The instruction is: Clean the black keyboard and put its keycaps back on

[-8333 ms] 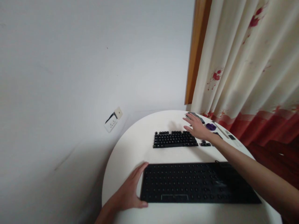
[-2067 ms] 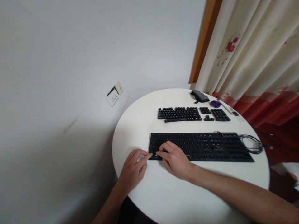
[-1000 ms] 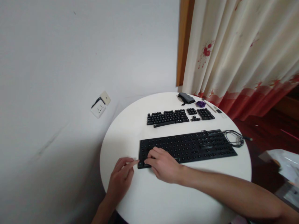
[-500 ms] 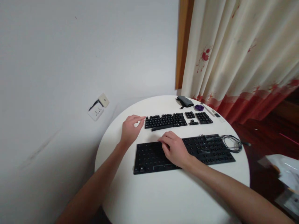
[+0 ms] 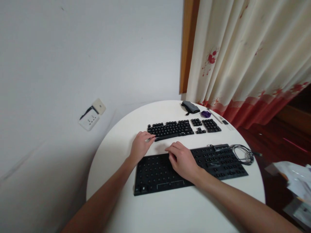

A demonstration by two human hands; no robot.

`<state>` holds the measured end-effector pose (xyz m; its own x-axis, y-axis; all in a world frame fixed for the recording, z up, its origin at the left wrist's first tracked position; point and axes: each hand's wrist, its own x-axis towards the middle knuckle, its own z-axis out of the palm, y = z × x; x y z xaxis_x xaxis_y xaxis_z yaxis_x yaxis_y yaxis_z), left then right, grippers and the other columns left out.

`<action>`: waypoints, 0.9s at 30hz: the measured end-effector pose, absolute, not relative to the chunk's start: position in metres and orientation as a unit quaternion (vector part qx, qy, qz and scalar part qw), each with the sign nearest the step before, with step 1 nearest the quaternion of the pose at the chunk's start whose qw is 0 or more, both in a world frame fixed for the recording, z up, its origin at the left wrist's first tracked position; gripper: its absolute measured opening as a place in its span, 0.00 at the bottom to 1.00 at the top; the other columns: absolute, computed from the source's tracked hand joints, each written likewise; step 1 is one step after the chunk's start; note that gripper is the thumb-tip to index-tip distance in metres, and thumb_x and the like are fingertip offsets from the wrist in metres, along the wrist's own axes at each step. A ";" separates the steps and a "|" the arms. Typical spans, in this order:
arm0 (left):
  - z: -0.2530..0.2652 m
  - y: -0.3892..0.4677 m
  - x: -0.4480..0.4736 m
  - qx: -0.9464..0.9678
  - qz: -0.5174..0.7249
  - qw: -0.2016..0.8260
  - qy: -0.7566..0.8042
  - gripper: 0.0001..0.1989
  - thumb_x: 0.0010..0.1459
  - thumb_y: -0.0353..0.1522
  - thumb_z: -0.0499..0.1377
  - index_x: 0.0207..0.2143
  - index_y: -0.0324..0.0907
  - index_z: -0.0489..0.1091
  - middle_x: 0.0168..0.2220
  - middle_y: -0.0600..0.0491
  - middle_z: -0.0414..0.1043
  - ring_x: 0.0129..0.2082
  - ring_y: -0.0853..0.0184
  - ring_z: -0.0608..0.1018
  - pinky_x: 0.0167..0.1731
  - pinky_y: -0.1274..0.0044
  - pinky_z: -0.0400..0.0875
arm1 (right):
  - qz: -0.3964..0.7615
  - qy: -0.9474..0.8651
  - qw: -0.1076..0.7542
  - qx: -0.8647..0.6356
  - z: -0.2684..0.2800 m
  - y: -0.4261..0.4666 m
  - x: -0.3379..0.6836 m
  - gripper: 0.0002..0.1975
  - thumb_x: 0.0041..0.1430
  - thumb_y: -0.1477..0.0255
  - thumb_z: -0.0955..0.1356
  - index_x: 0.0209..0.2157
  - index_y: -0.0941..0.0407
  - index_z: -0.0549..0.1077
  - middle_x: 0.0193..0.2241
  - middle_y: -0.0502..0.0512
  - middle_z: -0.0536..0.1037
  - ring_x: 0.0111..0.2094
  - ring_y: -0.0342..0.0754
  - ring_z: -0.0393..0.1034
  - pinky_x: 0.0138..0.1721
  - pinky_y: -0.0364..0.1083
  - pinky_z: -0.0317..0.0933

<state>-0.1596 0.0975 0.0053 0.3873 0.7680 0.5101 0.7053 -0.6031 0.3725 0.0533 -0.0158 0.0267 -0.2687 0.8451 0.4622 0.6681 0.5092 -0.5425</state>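
From the head camera, with the round worktop [image 5: 170, 210] read as a dial and the wall side as twelve, the capless keyboard base [image 5: 153, 173] lies across the middle. The right hand [image 5: 183, 160] rests over it, fingers curled; whether this grip grasps anything, I cannot tell. That hand and its forearm hide part of the base's centre and near edge. A pale-marked keycap [image 5: 143, 188] sits in the base's corner towards seven.

Towards twelve lie the loose keycaps [image 5: 170, 128], with the long space bar [image 5: 167, 137] along their near side. The left hand [image 5: 141, 145] is at their seven-o'clock corner, thumb and forefinger pinched together; I cannot tell if a cap is between them. Its fingers cover that corner.

The navigation caps [image 5: 196, 122], arrow caps [image 5: 201, 130] and number-pad caps [image 5: 211, 125] continue towards one and two. Beyond them, near one, lie a grey pouch [image 5: 190, 107], a purple cloth [image 5: 205, 114] and a pale stick [image 5: 215, 116]; a small dark piece [image 5: 225, 122] is at two. At three, a coiled cable [image 5: 243, 154] crowds the edge. Past the edge, white plastic [image 5: 293, 176] lies towards four.
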 end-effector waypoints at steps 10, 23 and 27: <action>-0.002 0.102 -0.160 0.848 0.272 0.048 0.453 0.08 0.58 0.35 0.65 0.41 0.45 0.80 0.37 0.51 0.75 0.39 0.61 0.72 0.42 0.69 0.69 | 0.025 -0.792 0.225 -0.567 0.033 0.041 0.070 0.10 0.65 0.76 0.65 0.42 0.55 0.79 0.39 0.59 0.76 0.44 0.53 0.68 0.44 0.49 0.64; -0.001 0.099 -0.160 0.865 0.255 0.077 0.425 0.04 0.59 0.32 0.65 0.33 0.47 0.81 0.37 0.52 0.78 0.38 0.62 0.74 0.42 0.69 0.67 | -0.023 -0.838 0.110 -0.535 0.020 0.074 0.064 0.09 0.64 0.74 0.67 0.34 0.56 0.80 0.40 0.61 0.76 0.45 0.55 0.67 0.42 0.48 0.64; -0.003 0.099 -0.165 0.871 0.240 0.106 0.416 0.04 0.59 0.32 0.65 0.33 0.47 0.81 0.36 0.53 0.81 0.37 0.62 0.76 0.43 0.69 0.67 | -0.014 -0.853 0.104 -0.512 0.023 0.072 0.063 0.08 0.63 0.76 0.68 0.32 0.56 0.79 0.37 0.59 0.78 0.43 0.53 0.67 0.42 0.47 0.63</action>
<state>-0.1652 0.0986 -0.0034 0.5390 0.7751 0.3297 0.6739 -0.6316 0.3833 0.0634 0.0721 0.0232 -0.4550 0.8697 0.1914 0.8753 0.4763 -0.0833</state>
